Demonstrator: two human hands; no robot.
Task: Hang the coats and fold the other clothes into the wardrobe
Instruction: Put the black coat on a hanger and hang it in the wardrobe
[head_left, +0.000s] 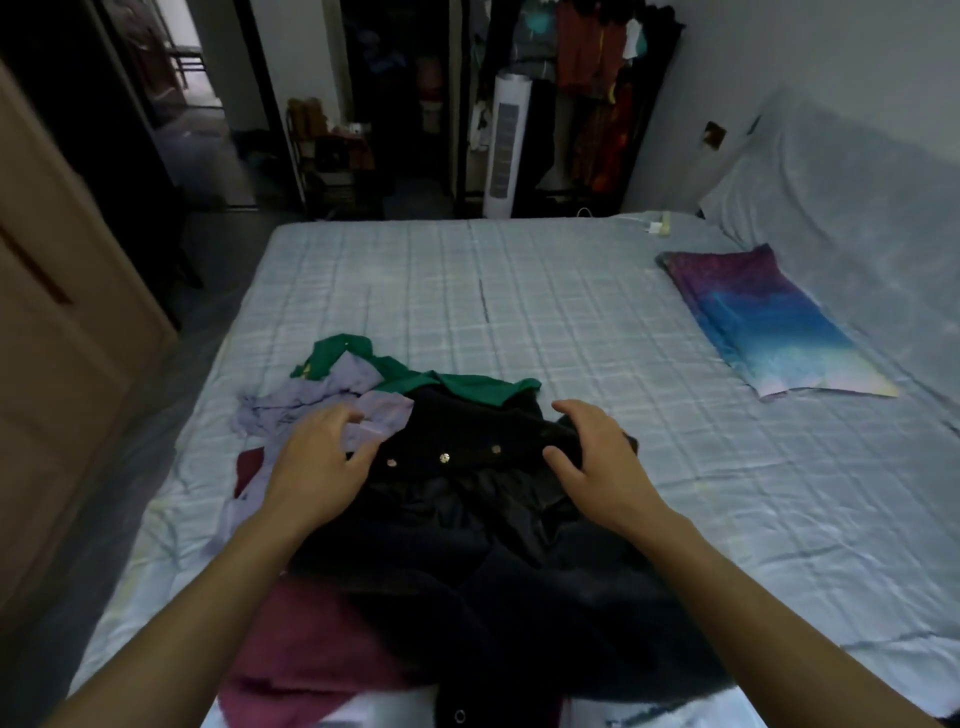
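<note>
left hand (317, 462), right hand (595, 465) on fleecy black coat (467, 525)

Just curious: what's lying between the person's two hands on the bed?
In the head view, the black fuzzy coat with three shiny round snaps fills the gap between left hand and right hand.

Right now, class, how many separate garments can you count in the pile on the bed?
4: black coat on top, green garment behind it, lilac garment at its left, maroon garment beneath it. Others may be hidden underneath.
</note>
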